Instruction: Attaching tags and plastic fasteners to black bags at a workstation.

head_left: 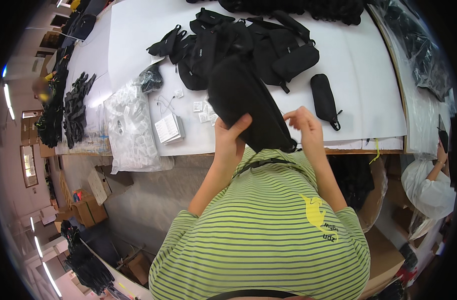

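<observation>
My left hand [231, 141] grips a long black fabric pouch [242, 97] near its lower end, thumb on the face toward me. The pouch is tilted over the table's near edge, and a seam or zipper runs down its right side. Beside that side is my right hand [307, 129], thumb and forefinger pinched close to the pouch's edge; whatever is between them is too small to make out. A similar black pouch [323, 97] with an end loop lies alone to the right. Beyond my hands spreads a heap of black pouches [213, 47].
On the white table [368, 75], left of the pouch, are small white tags [203, 112], a white booklet [168, 128] and a clear bag of white packets [128, 127]. Black straps [76, 110] lie farther left. Another person [428, 185] is at the far right. Cardboard boxes [91, 207] stand lower left.
</observation>
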A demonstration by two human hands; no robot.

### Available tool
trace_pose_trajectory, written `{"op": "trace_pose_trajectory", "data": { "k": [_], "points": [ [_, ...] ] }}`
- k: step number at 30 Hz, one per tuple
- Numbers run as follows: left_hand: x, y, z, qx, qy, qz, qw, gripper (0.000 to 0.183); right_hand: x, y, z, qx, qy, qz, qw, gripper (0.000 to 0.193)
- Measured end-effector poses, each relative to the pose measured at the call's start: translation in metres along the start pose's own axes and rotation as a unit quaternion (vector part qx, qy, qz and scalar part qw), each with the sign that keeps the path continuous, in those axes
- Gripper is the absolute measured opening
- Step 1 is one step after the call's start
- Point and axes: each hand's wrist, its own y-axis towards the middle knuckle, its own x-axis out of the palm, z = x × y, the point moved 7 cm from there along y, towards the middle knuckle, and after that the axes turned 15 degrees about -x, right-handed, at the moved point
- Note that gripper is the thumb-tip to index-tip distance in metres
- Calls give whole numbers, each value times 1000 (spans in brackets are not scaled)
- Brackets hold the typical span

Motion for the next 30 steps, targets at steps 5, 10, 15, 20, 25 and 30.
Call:
{"op": "trace_pose_trajectory", "data": {
  "k": [5, 10, 15, 20, 25, 30],
  "points": [
    [19, -6, -8, -80, 104, -14, 991, 37, 3, 27, -23, 17, 162, 47, 986, 23],
    [20, -6, -14, -135, 119, -8, 984, 38, -4, 51, -39, -75, 139, 115, 981, 24],
    [13, -5, -15, -144, 137, 25, 980, 37, -12, 53, -51, -162, 13, 148, 976, 11],
    [8, 7, -13, -142, 63, 37, 987, 34, 4, 45, -59, -177, -62, 91, 978, 11],
    [-25, 33, 6, -148, -89, 29, 984, 26, 35, 18, -60, -90, 26, -84, 992, 9],
    [-28, 32, 21, -106, -95, 0, 990, 25, 41, 7, -61, -17, 55, -203, 977, 10]
  ]
}}
